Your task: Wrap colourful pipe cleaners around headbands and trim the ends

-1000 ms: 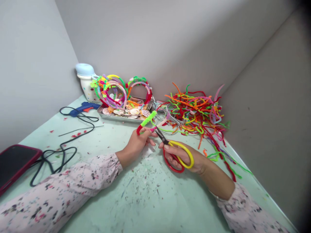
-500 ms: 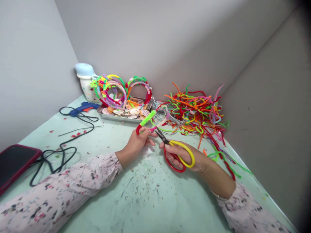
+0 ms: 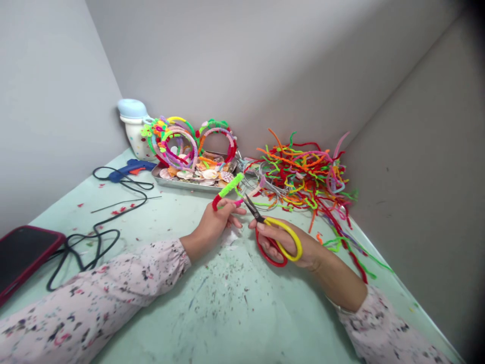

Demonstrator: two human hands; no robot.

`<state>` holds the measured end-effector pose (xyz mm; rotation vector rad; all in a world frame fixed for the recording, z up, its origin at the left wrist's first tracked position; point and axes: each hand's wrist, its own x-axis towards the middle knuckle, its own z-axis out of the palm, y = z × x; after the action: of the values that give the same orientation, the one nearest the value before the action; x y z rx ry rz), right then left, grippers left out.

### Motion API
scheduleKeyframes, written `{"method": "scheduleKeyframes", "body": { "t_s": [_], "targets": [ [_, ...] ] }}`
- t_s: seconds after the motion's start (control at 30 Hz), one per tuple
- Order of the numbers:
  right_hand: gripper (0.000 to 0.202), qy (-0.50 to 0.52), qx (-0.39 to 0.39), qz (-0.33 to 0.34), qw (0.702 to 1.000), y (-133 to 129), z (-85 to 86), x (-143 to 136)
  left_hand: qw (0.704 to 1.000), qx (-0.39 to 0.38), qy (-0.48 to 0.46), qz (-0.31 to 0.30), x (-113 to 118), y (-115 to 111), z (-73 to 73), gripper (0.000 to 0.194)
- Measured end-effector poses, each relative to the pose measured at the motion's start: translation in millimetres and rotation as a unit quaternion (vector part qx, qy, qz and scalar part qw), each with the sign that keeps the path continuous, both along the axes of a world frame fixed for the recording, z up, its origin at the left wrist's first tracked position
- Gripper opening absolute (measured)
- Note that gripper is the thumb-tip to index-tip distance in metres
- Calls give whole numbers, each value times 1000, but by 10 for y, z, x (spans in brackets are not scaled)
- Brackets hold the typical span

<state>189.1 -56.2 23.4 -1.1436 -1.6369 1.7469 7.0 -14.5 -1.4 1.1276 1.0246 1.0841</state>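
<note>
My left hand (image 3: 215, 226) grips a headband wrapped in fuzzy pipe cleaner (image 3: 231, 186), bright green and red on the near side, pink and lilac on the far side. A thin green strand hangs by the band near the scissor tips. My right hand (image 3: 290, 241) has its fingers in the handles of scissors (image 3: 258, 217), one handle yellow and one red. The dark blades point up and left beside the band's pink part. Whether they touch the strand is too small to tell.
A metal tray (image 3: 185, 186) of shells and finished headbands (image 3: 179, 147) stands behind. Loose pipe cleaners (image 3: 303, 169) are heaped right. A white bottle (image 3: 136, 134), blue glue gun (image 3: 131, 169), black cable (image 3: 142, 202) and red-cased phone (image 3: 28, 258) lie left on the green tabletop (image 3: 242, 313).
The scissors have shifted slightly, their tips now a little higher by the band. A thin green strand shows more clearly near them. My left hand has barely moved.
</note>
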Motion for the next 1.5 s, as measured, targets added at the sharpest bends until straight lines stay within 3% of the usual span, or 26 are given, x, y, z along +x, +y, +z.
{"method": "scheduleKeyframes", "body": {
  "t_s": [0.17, 0.37, 0.47, 0.7, 0.97, 1.23, 1.4, 1.5],
  "targets": [
    [38, 28, 5, -14, 1000, 13, -90, 35, 1000, -10, 4, 2, 4, -20, 32, 18],
    [32, 6, 27, 12, 1000, -35, 50, 42, 1000, -1, 12, 2, 1, -6, 8, 18],
    [39, -18, 11, 30, 999, -25, 18, 40, 1000, 2, 17, 3, 3, 1, 3, 18],
    [38, -15, 39, -74, 996, 32, -114, 51, 1000, -2, 29, 0, 1, 0, 7, 18],
    [43, -54, 10, 6, 998, -6, 24, 66, 1000, 3, 28, 3, 1, 6, -7, 19],
    [42, -41, -1, -37, 998, 18, 14, 94, 1000, -11, 16, 6, 11, -1, 17, 19],
    [45, -80, -4, 7, 997, -6, 91, 88, 1000, -9, 13, 9, 7, -11, 27, 19],
    [45, -79, 3, -3, 997, -4, 95, 83, 1000, -17, 7, 10, 8, -10, 37, 19]
  ]
}}
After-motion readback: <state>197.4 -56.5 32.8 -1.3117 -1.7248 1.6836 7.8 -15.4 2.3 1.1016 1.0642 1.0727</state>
